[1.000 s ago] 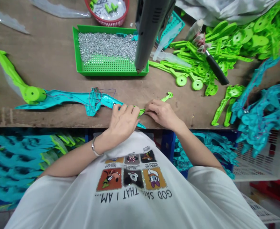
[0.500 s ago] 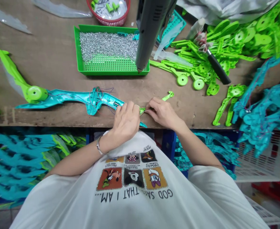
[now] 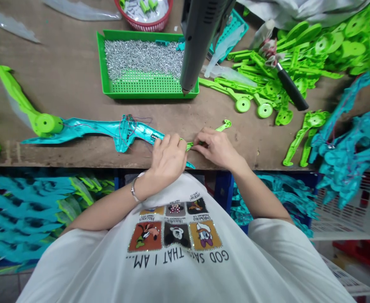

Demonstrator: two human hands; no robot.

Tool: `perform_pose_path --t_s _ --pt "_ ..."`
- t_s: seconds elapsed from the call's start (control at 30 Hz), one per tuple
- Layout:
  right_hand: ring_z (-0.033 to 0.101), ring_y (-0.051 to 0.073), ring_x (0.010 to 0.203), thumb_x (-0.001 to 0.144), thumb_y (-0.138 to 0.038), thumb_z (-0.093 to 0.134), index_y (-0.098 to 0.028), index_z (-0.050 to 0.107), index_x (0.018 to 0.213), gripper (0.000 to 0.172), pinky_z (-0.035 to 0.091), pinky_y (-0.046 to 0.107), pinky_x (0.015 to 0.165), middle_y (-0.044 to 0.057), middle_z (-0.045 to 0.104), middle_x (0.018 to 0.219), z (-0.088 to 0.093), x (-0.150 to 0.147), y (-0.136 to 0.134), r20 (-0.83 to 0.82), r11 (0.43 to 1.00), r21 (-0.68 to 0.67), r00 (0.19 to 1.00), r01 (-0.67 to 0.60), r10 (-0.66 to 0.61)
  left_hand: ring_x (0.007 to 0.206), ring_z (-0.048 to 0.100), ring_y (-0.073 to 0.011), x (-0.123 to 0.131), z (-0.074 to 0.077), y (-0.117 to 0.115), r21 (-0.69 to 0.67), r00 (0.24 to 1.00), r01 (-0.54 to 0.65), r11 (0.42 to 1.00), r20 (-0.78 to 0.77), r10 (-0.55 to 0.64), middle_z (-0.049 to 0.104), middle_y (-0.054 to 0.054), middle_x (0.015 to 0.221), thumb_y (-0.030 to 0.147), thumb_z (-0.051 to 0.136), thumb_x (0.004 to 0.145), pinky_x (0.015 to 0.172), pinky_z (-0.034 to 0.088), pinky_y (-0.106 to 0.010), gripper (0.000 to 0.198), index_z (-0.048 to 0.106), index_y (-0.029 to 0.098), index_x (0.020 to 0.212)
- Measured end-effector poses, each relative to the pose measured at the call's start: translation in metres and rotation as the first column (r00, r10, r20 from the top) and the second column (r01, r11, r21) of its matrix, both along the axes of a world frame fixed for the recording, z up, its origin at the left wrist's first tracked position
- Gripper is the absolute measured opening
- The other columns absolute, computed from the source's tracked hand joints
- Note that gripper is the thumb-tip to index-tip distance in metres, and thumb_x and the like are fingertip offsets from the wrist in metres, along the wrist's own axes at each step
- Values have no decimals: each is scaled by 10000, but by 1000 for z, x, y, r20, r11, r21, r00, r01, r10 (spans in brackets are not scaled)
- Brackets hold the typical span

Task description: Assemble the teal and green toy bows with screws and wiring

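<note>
A long teal plastic bow-shaped part (image 3: 93, 127) lies along the table's front, with thin red and blue wires on it. A lime green arm with a round hub (image 3: 48, 124) joins its left end. My left hand (image 3: 169, 158) is closed over the right end, which it mostly hides. Close by, my right hand (image 3: 214, 147) pinches the second lime green arm (image 3: 224, 126), whose hooked tip sticks out beyond my fingers. Part of that green arm shows between both hands. Whether my fingers also hold a wire cannot be made out.
A green tray (image 3: 150, 93) of small metal screws stands behind, under a grey electric screwdriver (image 3: 197, 46). Lime green arms (image 3: 286, 80) heap at the right, with a black-handled tool (image 3: 290, 86) on them. Teal parts (image 3: 355, 143) pile at the right edge. A red basket (image 3: 147, 26) stands at the back.
Both hands stay almost in place at the right end of the teal part. The view shifts slightly; the green piece between the hands shows a little differently.
</note>
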State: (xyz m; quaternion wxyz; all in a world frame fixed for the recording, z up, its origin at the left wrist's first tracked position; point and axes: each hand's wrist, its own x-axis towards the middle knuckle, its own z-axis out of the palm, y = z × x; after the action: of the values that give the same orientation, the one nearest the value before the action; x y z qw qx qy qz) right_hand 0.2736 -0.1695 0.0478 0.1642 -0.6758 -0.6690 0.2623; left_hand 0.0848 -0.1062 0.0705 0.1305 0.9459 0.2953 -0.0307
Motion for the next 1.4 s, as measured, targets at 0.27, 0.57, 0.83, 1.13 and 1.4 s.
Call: perform_pose_path --t_s 0.27,0.57,0.83,1.13,1.4 --pt "600 169 768 888 -212 674 -193 692 810 81 408 288 722 42 671 841 0 0 2 -30 1000 -8 999 29 -29 943 585 -318 11 6 -9 86 998 -63 994 -10 64 660 -165 968 140 385 972 761 413 -448 279 664 152 960" --pt "588 158 732 881 -192 662 -183 682 824 61 417 283 698 47 667 849 3 -1 2 -50 998 -28 997 49 -50 767 653 -234 10 6 0 -51 994 -71 996 -91 66 669 -115 915 188 340 1041 616 400 -329 262 599 160 1063" --pt "599 170 732 863 -194 666 -186 665 800 64 434 300 706 58 689 859 3 -3 2 -70 997 -27 995 70 -72 873 686 -236 9 3 22 -145 997 -75 987 -4 75 694 -83 980 239 465 988 641 409 -325 229 687 195 952" --pt "582 201 749 857 -211 601 -186 609 911 60 400 315 689 62 661 840 5 -7 2 -33 995 -16 995 99 -99 881 663 -225 11 -4 18 -85 997 -70 994 -20 68 667 -99 1017 229 438 1003 613 401 -309 280 713 195 960" --pt "573 226 866 814 -98 525 -198 696 900 216 422 364 816 69 639 895 0 -16 3 -56 992 121 998 24 -17 938 611 -217 -7 6 34 -58 975 223 973 -10 -224 621 -107 1086 216 411 1031 634 408 -299 318 720 171 971"
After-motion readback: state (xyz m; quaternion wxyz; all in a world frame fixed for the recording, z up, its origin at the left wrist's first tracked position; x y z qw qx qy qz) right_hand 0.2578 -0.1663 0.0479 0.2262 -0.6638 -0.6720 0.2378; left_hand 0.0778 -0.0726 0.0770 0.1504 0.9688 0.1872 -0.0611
